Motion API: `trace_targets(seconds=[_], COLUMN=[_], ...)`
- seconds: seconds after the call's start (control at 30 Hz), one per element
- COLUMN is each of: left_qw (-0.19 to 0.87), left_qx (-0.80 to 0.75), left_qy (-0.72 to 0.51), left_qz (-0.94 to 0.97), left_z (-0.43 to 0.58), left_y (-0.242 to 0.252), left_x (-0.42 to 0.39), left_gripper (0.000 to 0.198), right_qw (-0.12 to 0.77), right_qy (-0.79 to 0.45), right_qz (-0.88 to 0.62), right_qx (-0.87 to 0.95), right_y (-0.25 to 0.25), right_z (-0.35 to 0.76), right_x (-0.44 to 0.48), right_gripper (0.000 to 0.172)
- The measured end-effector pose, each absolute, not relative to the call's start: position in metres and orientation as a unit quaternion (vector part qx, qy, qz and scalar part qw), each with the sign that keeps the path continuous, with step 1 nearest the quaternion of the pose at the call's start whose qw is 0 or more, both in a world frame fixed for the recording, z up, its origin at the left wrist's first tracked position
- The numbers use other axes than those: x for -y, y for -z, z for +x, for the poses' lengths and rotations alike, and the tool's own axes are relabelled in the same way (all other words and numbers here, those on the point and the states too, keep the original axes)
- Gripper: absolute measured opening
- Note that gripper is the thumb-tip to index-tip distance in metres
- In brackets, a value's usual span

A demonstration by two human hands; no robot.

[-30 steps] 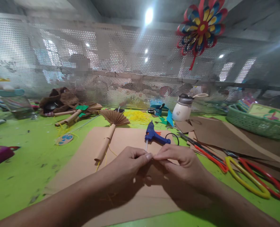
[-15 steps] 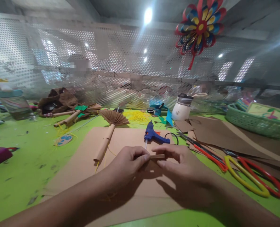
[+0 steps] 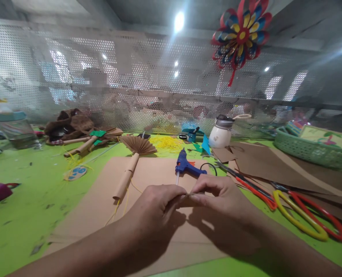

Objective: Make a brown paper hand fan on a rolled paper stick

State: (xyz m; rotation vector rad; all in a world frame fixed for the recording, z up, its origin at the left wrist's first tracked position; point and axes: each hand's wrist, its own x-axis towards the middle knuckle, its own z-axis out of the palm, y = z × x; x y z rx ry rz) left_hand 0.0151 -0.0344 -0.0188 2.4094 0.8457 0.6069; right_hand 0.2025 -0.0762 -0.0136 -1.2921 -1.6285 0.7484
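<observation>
Both hands meet over the brown paper sheet, pinching one small folded strip of brown paper between them. My left hand grips its left part, thumb and fingers closed. My right hand pinches the strip near its middle with thumb and forefinger. Just beyond the fingers lies a blue glue gun with a clear glue stick in its back. To the left, a pleated paper fan joins a rolled paper tube with yellow strings hanging from it.
Scissors with red handles and yellow-handled ones lie right, beside brown paper pieces. Behind stand a white jar, a green basket, yellow shreds and a water container at left.
My right hand has moved left and closed its thumb and forefinger on the paper strip. The strip is now tilted and mostly covered by the fingers.
</observation>
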Motion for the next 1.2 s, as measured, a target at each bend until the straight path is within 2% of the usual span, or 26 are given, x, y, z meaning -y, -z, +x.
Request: trace_targets(seconds=[0.3,0.57,0.87,1.07,1.2], left_qw=[0.262,0.286,0.244,0.242,0.333], left_qx=[-0.299,-0.291,-0.327,-0.349,-0.341], left_qy=[-0.239,-0.275,-0.182,-0.186,-0.209], left_qz=[0.886,0.870,0.895,0.886,0.854], left_z=[0.015,0.017,0.016,0.016,0.018], left_y=[0.023,0.021,0.015,0.019,0.026], left_x=[0.035,0.039,0.024,0.024,0.023], left_gripper=[0.011,0.020,0.014,0.012,0.017], right_qw=[0.454,0.460,0.445,0.460,0.484], right_qy=[-0.287,-0.311,-0.264,-0.406,-0.446], right_qz=[-0.517,-0.490,-0.530,-0.510,-0.477], right_qx=[0.666,0.672,0.671,0.603,0.583], right_y=[0.016,0.018,0.021,0.021,0.020], right_z=[0.205,0.207,0.214,0.224,0.229], right_x=[0.075,0.075,0.070,0.064,0.062], right_gripper=[0.008,0.012,0.010,0.011,0.013])
